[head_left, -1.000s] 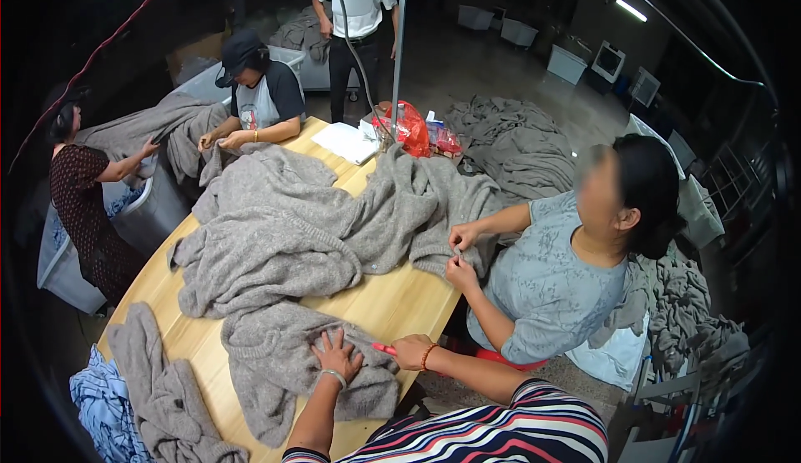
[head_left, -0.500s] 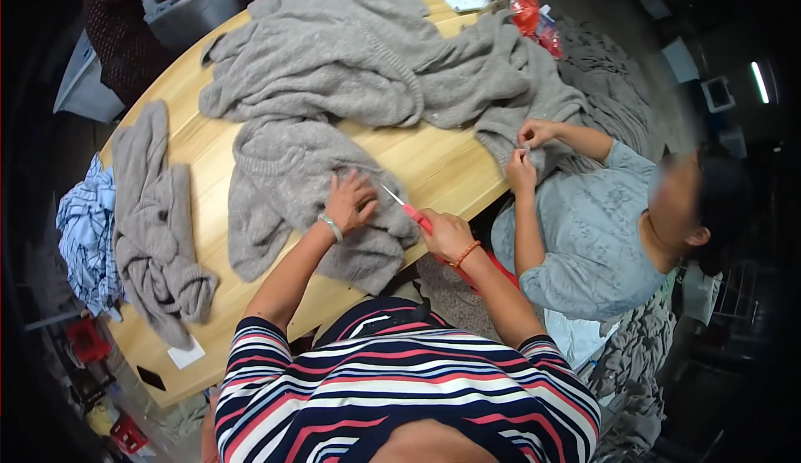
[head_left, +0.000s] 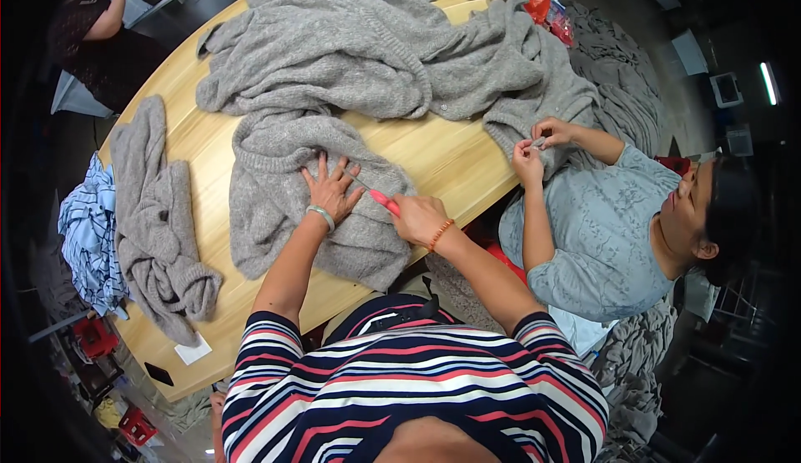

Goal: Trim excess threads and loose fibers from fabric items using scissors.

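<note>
A fuzzy grey knitted sweater (head_left: 288,204) lies bunched on the table in front of me. My left hand (head_left: 332,189) rests flat on it, fingers spread, near a ribbed band. In my right hand (head_left: 420,219) is a pair of red-handled scissors (head_left: 384,203); the fist hides the finger loops. Their slim metal blades point up and left, with the tips at the knit beside my left fingers. Whether the blades are apart is too small to tell.
More grey knitwear (head_left: 334,54) is heaped across the far side of the wooden table (head_left: 450,154). A folded grey garment (head_left: 154,213) and a blue striped cloth (head_left: 88,234) lie left. At right, a co-worker (head_left: 596,242) handles grey knit; another person (head_left: 92,37) stands by a bin.
My right hand has moved left and slightly up with the scissors, bringing the tips to my left fingers. My left hand has shifted a little left, its fingers spread wider.
</note>
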